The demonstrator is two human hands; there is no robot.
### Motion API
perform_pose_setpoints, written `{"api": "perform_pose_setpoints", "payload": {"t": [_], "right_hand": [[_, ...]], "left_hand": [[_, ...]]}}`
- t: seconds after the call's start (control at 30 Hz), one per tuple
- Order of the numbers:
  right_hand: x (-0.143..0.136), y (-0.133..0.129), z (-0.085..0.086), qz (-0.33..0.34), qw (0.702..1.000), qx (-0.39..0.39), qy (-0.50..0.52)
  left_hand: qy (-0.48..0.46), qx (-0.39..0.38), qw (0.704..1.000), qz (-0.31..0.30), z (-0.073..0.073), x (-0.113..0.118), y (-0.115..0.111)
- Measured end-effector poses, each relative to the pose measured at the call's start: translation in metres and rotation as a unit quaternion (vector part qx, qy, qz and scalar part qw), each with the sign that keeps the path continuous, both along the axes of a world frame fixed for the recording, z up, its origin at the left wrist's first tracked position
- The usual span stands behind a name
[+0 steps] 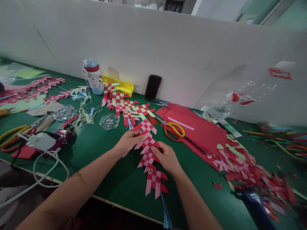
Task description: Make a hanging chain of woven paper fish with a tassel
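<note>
A chain of red and pink woven paper fish (146,157) runs toward me over the green table, with a blue tassel (165,210) hanging from its near end past the table edge. My left hand (130,140) pinches the upper part of the chain at its left side. On the right side, slightly lower, my right hand (166,156) grips the same chain between thumb and fingers. Small googly eyes show on the fish. Just beyond my hands lie red and pale green woven paper fish (129,107). A clear dish of googly eyes (109,121) sits left of them.
Yellow-and-red scissors (174,129) rest by red paper sheets (199,124). Paper scraps (254,174) cover the right side. A phone (153,87) leans on the partition near a bottle (93,76). A clear plastic bottle (240,95) stands right; cables (49,156) lie left.
</note>
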State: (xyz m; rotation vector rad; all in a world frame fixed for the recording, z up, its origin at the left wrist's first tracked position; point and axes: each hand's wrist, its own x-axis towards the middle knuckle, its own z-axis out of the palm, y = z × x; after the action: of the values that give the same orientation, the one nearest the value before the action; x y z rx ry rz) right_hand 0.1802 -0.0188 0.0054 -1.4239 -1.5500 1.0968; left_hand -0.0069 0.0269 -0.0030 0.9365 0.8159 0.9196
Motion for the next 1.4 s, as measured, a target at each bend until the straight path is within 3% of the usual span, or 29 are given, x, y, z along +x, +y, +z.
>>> {"api": "perform_pose_setpoints", "payload": {"t": [0.23,0.43,0.77,1.0,1.23,1.4], "right_hand": [[0.003,0.002,-0.003,-0.067,0.997,0.012,0.030],[0.003,0.003,-0.005,-0.078,0.996,0.012,0.042],[0.006,0.002,-0.001,-0.013,0.997,-0.034,0.064],[0.009,0.002,-0.001,0.015,0.994,-0.074,0.073],[0.014,0.006,-0.010,-0.032,0.997,-0.048,0.054],[0.025,0.009,-0.020,-0.115,0.993,0.023,0.001]], "left_hand": [[-0.006,-0.065,0.993,-0.098,0.004,0.005,-0.005],[0.012,-0.097,0.992,-0.080,-0.002,0.006,-0.006],[0.132,0.016,0.991,-0.020,0.004,0.007,-0.010],[0.118,0.085,0.989,0.008,0.003,0.005,-0.008],[0.177,0.144,0.969,0.095,0.003,-0.019,0.013],[0.351,0.163,0.918,0.086,-0.004,-0.039,0.030]]}}
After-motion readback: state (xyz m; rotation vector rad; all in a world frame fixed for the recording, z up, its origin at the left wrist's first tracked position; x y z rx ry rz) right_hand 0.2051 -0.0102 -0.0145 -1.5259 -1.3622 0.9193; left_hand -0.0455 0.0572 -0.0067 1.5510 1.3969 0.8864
